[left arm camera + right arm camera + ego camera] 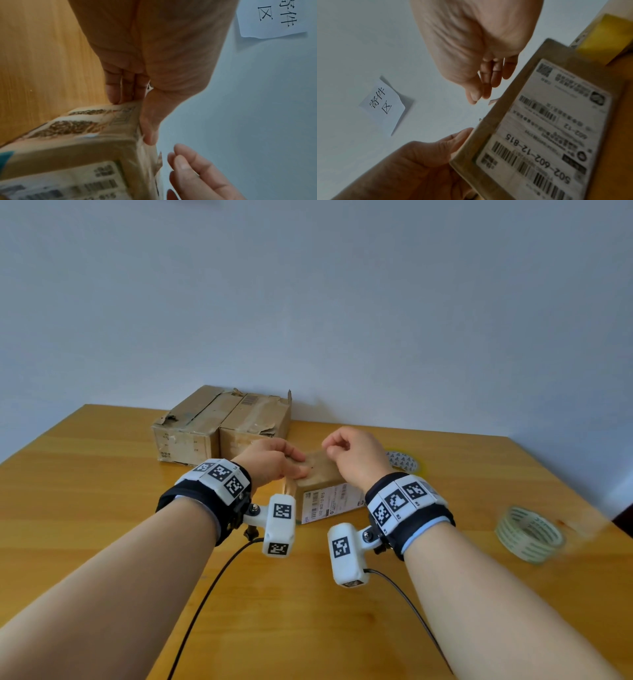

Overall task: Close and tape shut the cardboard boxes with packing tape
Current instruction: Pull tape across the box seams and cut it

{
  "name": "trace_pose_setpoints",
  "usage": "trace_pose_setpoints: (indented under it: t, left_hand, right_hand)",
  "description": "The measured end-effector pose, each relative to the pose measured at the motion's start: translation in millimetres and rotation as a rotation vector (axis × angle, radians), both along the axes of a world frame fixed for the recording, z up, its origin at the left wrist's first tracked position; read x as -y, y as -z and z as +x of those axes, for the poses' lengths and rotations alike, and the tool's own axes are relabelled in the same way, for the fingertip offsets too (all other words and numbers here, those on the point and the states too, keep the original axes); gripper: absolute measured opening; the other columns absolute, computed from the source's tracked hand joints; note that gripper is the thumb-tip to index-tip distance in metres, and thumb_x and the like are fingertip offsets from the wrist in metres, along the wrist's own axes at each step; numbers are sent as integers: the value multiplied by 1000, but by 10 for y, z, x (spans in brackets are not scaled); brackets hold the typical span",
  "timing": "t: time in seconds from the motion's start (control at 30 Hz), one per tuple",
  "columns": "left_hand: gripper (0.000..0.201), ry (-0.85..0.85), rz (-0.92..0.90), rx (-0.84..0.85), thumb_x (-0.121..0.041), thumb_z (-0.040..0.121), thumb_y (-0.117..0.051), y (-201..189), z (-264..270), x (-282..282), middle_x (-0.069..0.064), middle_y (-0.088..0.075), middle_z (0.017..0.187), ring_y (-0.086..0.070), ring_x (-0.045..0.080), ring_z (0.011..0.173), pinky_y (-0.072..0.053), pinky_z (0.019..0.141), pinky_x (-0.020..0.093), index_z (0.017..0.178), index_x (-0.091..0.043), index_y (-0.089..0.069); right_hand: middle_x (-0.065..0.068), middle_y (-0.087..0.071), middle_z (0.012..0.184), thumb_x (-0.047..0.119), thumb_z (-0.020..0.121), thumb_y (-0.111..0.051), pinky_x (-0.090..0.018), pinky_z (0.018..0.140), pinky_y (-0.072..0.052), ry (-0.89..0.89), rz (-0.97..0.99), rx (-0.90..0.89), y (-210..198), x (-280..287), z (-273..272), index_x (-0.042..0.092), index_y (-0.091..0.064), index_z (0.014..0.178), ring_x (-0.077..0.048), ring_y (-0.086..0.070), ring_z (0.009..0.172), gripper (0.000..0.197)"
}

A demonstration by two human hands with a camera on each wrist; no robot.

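A small cardboard box with a white shipping label lies on the wooden table, at the centre. My left hand grips its left end, thumb on top and fingers down the far side; the left wrist view shows this grip on the box. My right hand hovers just above the box's top, fingers curled against the thumb. The right wrist view shows nothing between the fingertips, which stay clear of the box.
Two worn larger cardboard boxes stand side by side at the back against the wall. A patterned tape roll lies right of the small box, a clear roll nearer the right edge. Two black cables run between my forearms.
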State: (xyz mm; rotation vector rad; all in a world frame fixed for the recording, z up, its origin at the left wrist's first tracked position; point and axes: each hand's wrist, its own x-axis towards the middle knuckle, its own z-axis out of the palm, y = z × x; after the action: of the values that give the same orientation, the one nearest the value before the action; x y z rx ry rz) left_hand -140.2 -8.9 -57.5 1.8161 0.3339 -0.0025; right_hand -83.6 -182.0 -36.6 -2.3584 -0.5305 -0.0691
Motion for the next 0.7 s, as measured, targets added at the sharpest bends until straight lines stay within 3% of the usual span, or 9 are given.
trace_pose_setpoints:
  t: [0.13, 0.23, 0.37, 0.53, 0.7]
  left_hand:
    - [30, -28, 19, 49, -18, 77, -84, 8, 29, 46, 2, -67, 96, -63, 18, 91, -55, 91, 36, 103, -18, -69]
    - [29, -48, 38, 70, -23, 81, -81, 2, 57, 114, 1, -68, 97, -65, 14, 88, -55, 85, 32, 105, -19, -66]
    - [19, -96, 15, 111, -31, 92, -69, -14, 75, 150, 5, -70, 104, -66, 21, 99, -56, 88, 36, 105, -17, -66]
    - [8, -90, 1, 147, -21, 96, -63, -65, 70, 121, 6, -67, 105, -62, 17, 92, -53, 83, 32, 103, -19, -66]
    - [15, -33, 112, 133, -12, 91, -68, -43, 93, 130, 4, -69, 100, -65, 19, 93, -55, 87, 37, 103, -20, -66]
  right_hand:
    - [8, -68, 106, 15, 103, -55, -13, 62, -39, 57, 69, 38, -78, 119, 12, 24, -70, 104, -8, -61, 91, 18]
    - [7, -69, 108, 15, 103, -54, -16, 64, -43, 43, -4, 54, -93, 156, 11, 25, -72, 107, -9, -61, 91, 22]
    - [7, -70, 113, 17, 103, -55, -32, 85, -55, 22, -51, 40, -35, 118, -10, 28, -73, 108, -13, -63, 100, 22]
    - [15, -68, 100, 22, 99, -65, -13, 68, -44, -89, -6, 46, -42, 113, -44, 28, -74, 107, 1, -61, 88, 14]
    - [21, -65, 85, 28, 93, -74, -10, 64, -39, -223, -62, 47, -52, 100, -96, 29, -78, 98, 6, -58, 80, 6]
